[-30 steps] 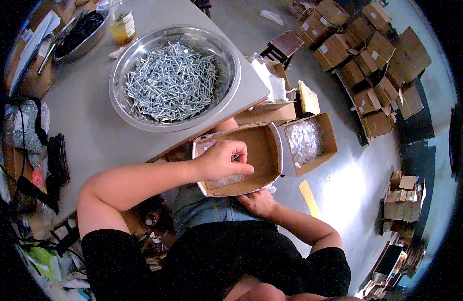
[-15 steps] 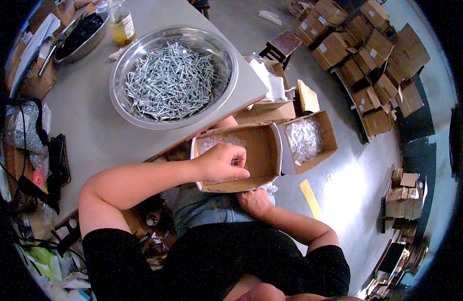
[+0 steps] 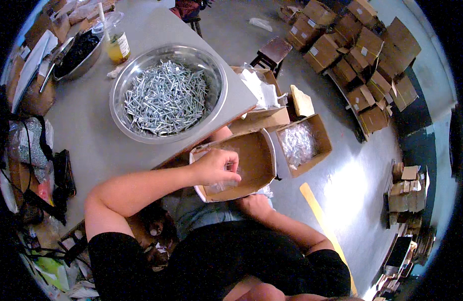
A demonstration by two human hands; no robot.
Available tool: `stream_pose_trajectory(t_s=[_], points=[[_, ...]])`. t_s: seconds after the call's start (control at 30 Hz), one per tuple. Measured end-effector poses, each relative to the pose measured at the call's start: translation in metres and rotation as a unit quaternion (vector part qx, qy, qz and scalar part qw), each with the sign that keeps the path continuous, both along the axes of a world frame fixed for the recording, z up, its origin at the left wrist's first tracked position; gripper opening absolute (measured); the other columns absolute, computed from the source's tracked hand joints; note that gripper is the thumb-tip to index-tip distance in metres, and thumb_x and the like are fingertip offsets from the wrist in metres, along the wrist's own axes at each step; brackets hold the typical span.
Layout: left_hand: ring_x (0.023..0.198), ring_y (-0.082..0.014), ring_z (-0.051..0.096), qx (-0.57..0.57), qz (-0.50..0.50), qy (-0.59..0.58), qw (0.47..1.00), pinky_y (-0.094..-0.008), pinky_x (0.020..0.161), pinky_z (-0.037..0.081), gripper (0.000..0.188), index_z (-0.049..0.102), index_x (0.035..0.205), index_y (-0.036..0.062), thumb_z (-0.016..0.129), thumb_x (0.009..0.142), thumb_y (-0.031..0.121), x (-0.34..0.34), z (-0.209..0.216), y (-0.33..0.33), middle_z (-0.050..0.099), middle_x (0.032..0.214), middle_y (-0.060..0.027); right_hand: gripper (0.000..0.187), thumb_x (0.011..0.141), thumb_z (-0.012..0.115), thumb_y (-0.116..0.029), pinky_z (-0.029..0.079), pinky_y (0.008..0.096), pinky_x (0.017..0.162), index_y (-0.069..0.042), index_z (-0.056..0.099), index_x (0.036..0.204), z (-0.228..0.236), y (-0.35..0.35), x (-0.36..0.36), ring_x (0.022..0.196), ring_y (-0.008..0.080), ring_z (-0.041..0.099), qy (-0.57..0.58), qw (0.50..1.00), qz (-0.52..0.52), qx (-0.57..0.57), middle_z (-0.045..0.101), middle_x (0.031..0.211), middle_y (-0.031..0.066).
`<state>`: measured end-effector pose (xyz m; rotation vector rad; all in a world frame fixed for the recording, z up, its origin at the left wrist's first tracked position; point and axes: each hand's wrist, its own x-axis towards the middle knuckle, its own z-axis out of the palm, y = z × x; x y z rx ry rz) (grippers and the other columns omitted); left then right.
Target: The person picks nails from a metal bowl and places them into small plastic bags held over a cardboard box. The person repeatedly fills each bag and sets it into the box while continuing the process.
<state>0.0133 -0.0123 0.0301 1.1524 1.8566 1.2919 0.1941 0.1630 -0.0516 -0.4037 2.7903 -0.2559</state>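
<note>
My left hand (image 3: 217, 167) reaches into an open cardboard box (image 3: 260, 153) on my lap. Its fingers are curled with the tips together; what they hold, if anything, I cannot make out. Clear thin plastic, like small bags (image 3: 222, 186), shows in the box around that hand. My right hand (image 3: 255, 206) is at the box's near edge, its fingers hidden under the rim, with whitish plastic beside it. On the grey table (image 3: 93, 118), beyond the left arm, stands a wide metal bowl (image 3: 219, 85) heaped with silvery screws (image 3: 166, 98).
Right of the lap box, a smaller carton (image 3: 321, 143) holds clear plastic pieces (image 3: 297, 143). Another carton with white paper (image 3: 261, 90) stands by the table corner. A drink cup (image 3: 117, 47) and a pan (image 3: 83, 57) sit at the far left. Stacked cartons (image 3: 359, 65) line the wall.
The view has shifted slightly, so the bowl appears lower and further left. My left hand stays curled inside the box, and more clear plastic now shows below it.
</note>
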Motion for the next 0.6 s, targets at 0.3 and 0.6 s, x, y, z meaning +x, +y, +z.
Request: stream_pose_trajectory(t_s=[0.3, 0.6], points=[[0.069, -0.0161, 0.062, -0.022, -0.005, 0.001, 1.0, -0.0321, 0.065, 0.048, 0.025, 0.059, 0.072, 0.0065, 0.077, 0.073, 0.024, -0.008, 0.008, -0.002, 0.065, 0.072, -0.0054, 0.015, 0.08, 0.057, -0.018, 0.052, 0.0443, 0.057, -0.008, 0.064, 0.073, -0.002, -0.001, -0.005, 0.066, 0.0323, 0.065, -0.029, 0.999, -0.012, -0.028, 0.065, 0.074, 0.0157], [0.076, -0.0371, 0.063, -0.133, -0.077, 0.212, 0.965, -0.0466, 0.067, 0.049, 0.017, 0.056, 0.077, 0.0036, 0.068, 0.074, 0.016, 0.035, -0.034, -0.003, 0.063, 0.075, -0.0172, 0.013, 0.084, 0.058, -0.01, 0.05, 0.0468, 0.067, -0.003, 0.062, 0.094, 0.033, 0.012, -0.025, 0.076, 0.04, 0.062, 0.027, 0.949, -0.175, -0.26, 0.063, 0.08, 0.0201]])
